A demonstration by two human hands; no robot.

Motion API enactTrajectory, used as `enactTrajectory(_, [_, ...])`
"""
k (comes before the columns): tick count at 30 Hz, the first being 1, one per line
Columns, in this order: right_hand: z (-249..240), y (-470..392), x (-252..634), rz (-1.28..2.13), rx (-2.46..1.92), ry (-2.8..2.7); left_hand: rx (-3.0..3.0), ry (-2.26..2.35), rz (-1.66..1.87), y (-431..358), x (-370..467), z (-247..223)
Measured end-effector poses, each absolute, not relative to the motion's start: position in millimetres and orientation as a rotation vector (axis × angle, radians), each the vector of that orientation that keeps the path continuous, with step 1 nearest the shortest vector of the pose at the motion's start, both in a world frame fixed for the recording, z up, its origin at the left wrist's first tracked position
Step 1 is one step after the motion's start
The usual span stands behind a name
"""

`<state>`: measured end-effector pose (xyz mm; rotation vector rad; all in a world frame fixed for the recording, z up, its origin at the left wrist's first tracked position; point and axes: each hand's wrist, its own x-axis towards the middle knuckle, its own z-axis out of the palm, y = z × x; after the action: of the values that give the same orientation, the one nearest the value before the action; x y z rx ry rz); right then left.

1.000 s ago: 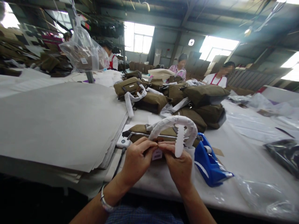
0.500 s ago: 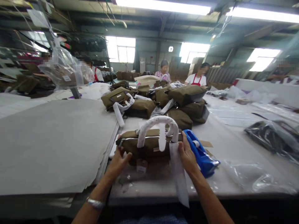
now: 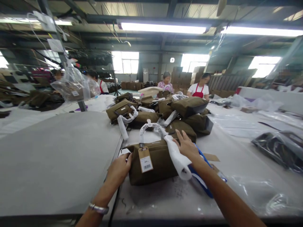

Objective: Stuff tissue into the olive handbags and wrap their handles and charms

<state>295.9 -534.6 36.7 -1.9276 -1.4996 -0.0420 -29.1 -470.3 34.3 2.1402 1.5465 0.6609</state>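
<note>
An olive-green handbag (image 3: 163,162) lies on the table in front of me, its broad side towards me. My left hand (image 3: 119,169) is closed on the bag's left end, thumb near the top edge. My right hand (image 3: 187,147) has its fingers spread, over the bag's top right beside a white-wrapped strap (image 3: 176,156). A brown hang tag (image 3: 145,160) with a white barcode label hangs on the bag's near side. The wrapped handle (image 3: 151,123) arches up behind. Partly under my right forearm is a blue object (image 3: 204,183), perhaps a tape dispenser.
More olive bags (image 3: 189,108) are piled just beyond. A stack of large pale sheets (image 3: 59,164) covers the left. Clear plastic bags (image 3: 260,192) and a plastic-wrapped dark item (image 3: 279,145) lie to the right. Co-workers (image 3: 199,90) are across the table.
The bag has tipped so its tagged side faces up towards me, and its handle leans away. My right hand has moved from gripping the right end to spread fingers at the top.
</note>
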Motion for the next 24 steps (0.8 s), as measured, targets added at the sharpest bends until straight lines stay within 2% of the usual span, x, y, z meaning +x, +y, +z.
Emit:
enactTrajectory(3, [52.0, -520.6, 285.2, 0.035, -1.570, -1.869, 2.390, 1.421, 0.845, -463.6, -8.6, 63.4])
enactTrajectory(6, [59.7, -504.9, 278.2, 0.268, -1.341, -2.137, 2.723, 1.022, 0.635, -445.4, 26.2, 73.8])
enactTrajectory(9, [44.7, -497.5, 273.3, 0.334, -1.391, -2.167, 2.796, 0.871, 0.320, -432.3, 54.0, 55.7])
enactTrajectory(14, [-3.5, -511.0, 260.5, 0.294, -1.570, -2.077, 2.751, 0.911, 0.312, -436.7, 66.8, 24.0])
enactTrajectory(16, [-9.0, -514.4, 258.6, 0.303, -1.592, -2.060, 2.710, 0.913, 0.346, -438.1, 67.7, 21.1])
enactTrajectory(19, [18.7, -503.1, 266.8, 0.360, -1.552, -2.068, 2.624, 0.889, 0.442, -431.8, 67.1, 19.7])
enactTrajectory(24, [126.2, -455.7, 275.0, 0.238, -1.501, -1.856, 2.327, 1.017, 0.829, -411.4, 53.5, 18.2])
